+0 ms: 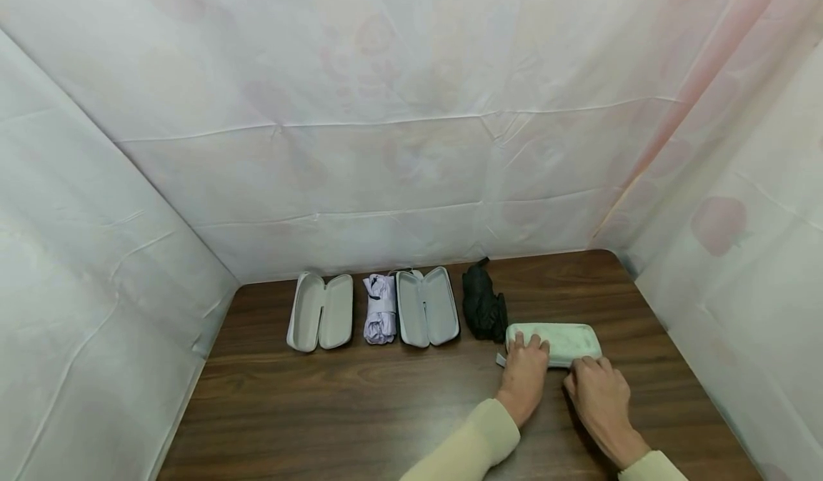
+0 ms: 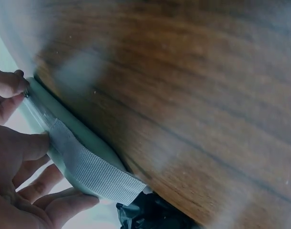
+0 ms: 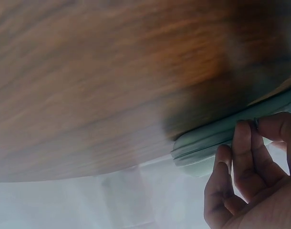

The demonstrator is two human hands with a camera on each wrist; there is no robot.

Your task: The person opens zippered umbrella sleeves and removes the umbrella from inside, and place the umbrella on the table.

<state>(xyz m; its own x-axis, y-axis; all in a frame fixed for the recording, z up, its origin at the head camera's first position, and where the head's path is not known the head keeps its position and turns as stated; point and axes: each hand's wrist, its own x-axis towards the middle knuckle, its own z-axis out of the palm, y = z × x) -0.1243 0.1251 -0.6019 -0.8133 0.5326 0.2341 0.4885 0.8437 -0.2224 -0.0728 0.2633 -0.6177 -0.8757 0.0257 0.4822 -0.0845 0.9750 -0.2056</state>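
Note:
A pale green zippered case (image 1: 569, 336) lies closed near the right side of the table. My left hand (image 1: 526, 372) grips its left part, the thumb against the zipped side and the fingers over the top. Beside that thumb, a grey webbing strap (image 2: 95, 167) hangs from the case end. My right hand (image 1: 601, 399) is at the front right corner, where thumb and forefinger pinch a small zipper pull (image 3: 255, 123), mostly covered by the fingertips. Just left of the case lies a folded black umbrella (image 1: 481, 302).
Further left on the wooden table (image 1: 308, 417) stand an open grey case (image 1: 442, 309), a rolled lilac fabric bundle (image 1: 380, 309) and an open beige-grey case (image 1: 337, 313). Pale printed sheets (image 1: 386, 174) hang along the back and both sides.

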